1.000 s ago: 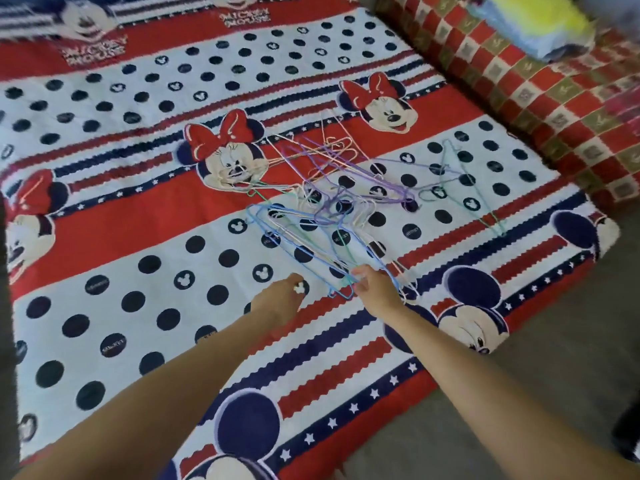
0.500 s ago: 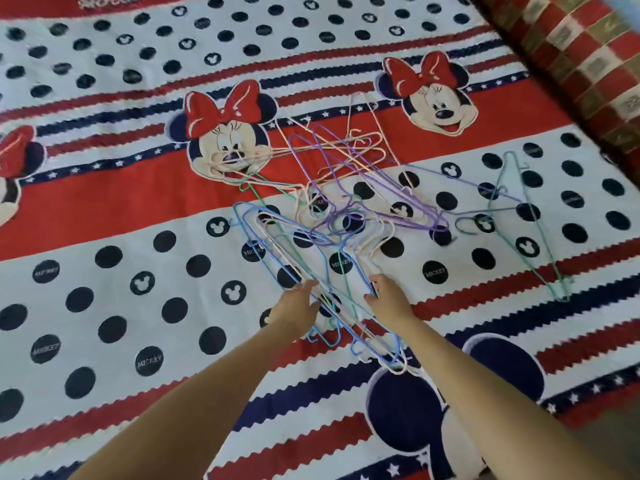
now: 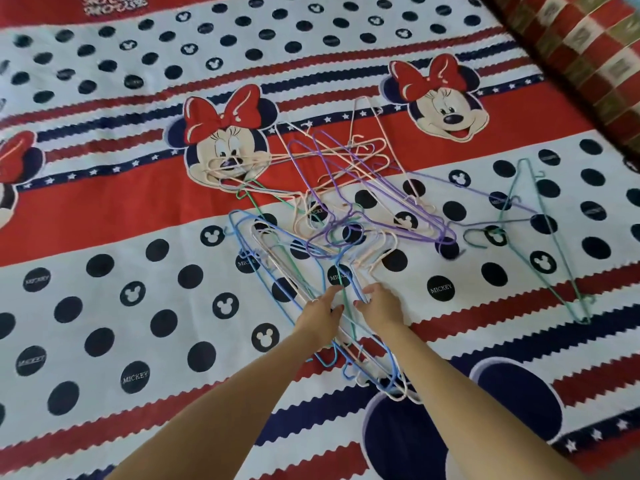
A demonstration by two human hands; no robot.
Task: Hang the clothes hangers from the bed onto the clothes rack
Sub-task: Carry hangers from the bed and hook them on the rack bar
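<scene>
Hangers [image 3: 349,216] tangle uncountably on the bed [image 3: 104,209]; left hand [image 3: 320,315] and right hand [image 3: 379,308] fingers' grip unclear.

The single head camera looks forward and steeply down from above the near edge of the bed [image 3: 104,209], close in, both forearms reaching up from the bottom of frame toward the hangers [image 3: 346,216] at centre.
</scene>
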